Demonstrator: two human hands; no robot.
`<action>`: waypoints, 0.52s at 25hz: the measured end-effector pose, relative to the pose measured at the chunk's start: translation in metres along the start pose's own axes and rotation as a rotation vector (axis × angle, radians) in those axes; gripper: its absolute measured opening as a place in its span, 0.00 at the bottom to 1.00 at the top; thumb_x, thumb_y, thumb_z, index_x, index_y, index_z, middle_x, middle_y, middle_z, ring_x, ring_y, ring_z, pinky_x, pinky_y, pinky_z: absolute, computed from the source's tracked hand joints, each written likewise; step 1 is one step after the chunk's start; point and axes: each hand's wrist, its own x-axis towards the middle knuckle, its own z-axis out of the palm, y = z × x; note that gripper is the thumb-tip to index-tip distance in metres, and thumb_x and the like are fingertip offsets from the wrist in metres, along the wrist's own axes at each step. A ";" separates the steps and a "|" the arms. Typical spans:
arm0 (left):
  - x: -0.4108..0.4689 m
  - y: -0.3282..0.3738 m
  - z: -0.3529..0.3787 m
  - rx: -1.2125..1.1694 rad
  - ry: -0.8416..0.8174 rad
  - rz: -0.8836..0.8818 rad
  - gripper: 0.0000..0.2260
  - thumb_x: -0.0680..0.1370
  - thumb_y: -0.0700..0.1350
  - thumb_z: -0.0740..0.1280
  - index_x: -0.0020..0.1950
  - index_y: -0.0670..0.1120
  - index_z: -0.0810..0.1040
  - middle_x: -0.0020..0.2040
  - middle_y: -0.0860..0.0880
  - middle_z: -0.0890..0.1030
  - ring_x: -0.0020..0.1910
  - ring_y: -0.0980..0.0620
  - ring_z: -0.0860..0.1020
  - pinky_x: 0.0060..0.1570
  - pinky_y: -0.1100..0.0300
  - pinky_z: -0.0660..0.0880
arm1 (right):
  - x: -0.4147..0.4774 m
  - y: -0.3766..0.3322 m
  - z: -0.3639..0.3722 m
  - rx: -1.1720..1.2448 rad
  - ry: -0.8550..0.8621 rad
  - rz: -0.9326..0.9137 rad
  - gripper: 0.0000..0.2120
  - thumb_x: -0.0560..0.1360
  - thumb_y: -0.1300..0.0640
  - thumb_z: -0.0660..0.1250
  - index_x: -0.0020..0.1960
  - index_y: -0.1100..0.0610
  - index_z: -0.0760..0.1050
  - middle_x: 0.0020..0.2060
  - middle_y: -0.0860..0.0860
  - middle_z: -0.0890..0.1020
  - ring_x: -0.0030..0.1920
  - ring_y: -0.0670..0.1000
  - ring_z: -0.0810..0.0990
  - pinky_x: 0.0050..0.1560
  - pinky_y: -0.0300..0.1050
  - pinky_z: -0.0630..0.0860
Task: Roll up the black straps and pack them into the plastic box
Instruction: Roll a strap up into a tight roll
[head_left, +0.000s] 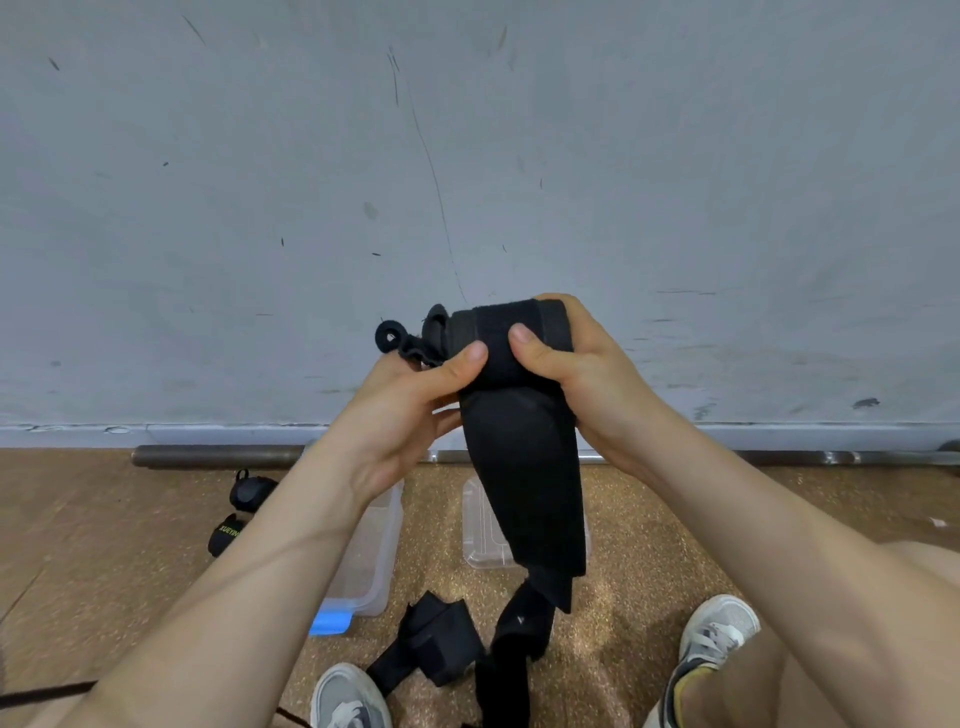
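I have both hands raised in front of a scuffed grey wall (675, 156), and between them is the strap (519, 441), a wide band of soft black cloth. My left hand (405, 415) grips the left side of its rolled top, thumb pressed onto the front and fingers curled behind. My right hand (587, 374) is closed over the right side of the roll, thumb on the front face, fingers wrapped round the back. The unrolled tail hangs straight down from the roll, smooth and flat, and its lower end narrows and trails to the floor between my shoes. A small black loop (387, 336) sticks out from the left end of the roll.

The hanging tail blocks much of my view of a clear plastic lid (480, 530) lying flat on the speckled brown floor (649, 545). My left forearm covers most of the plastic box (371, 561), a see-through tub with a blue clip (330, 622) at its near corner; I cannot tell what is inside. To the left of the box lie two rolled straps (236, 514), tight black bundles, one with pale lettering. Another loose strap (431, 644) lies crumpled near my left shoe (348, 696). My right shoe (711, 644) is grey with laces. A dull metal bar (218, 456) runs along the foot of the wall.
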 end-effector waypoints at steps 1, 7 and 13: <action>0.001 0.003 -0.005 0.028 -0.017 0.031 0.21 0.71 0.43 0.73 0.63 0.41 0.79 0.57 0.43 0.84 0.58 0.46 0.82 0.57 0.51 0.78 | -0.001 -0.002 0.002 0.034 -0.005 -0.012 0.21 0.71 0.51 0.71 0.61 0.55 0.72 0.53 0.55 0.82 0.53 0.53 0.84 0.53 0.50 0.82; 0.003 -0.005 0.001 0.336 0.130 0.236 0.09 0.74 0.40 0.73 0.52 0.49 0.82 0.48 0.51 0.86 0.50 0.56 0.83 0.48 0.65 0.78 | 0.001 0.002 0.011 0.340 0.016 0.192 0.24 0.72 0.47 0.73 0.64 0.56 0.75 0.55 0.57 0.84 0.54 0.57 0.84 0.53 0.55 0.81; 0.004 -0.016 0.009 0.772 0.223 0.344 0.14 0.80 0.58 0.57 0.58 0.53 0.76 0.45 0.62 0.79 0.44 0.69 0.77 0.42 0.74 0.71 | -0.006 0.008 0.022 0.397 0.048 0.180 0.19 0.78 0.51 0.68 0.63 0.62 0.78 0.55 0.61 0.84 0.55 0.59 0.84 0.55 0.54 0.82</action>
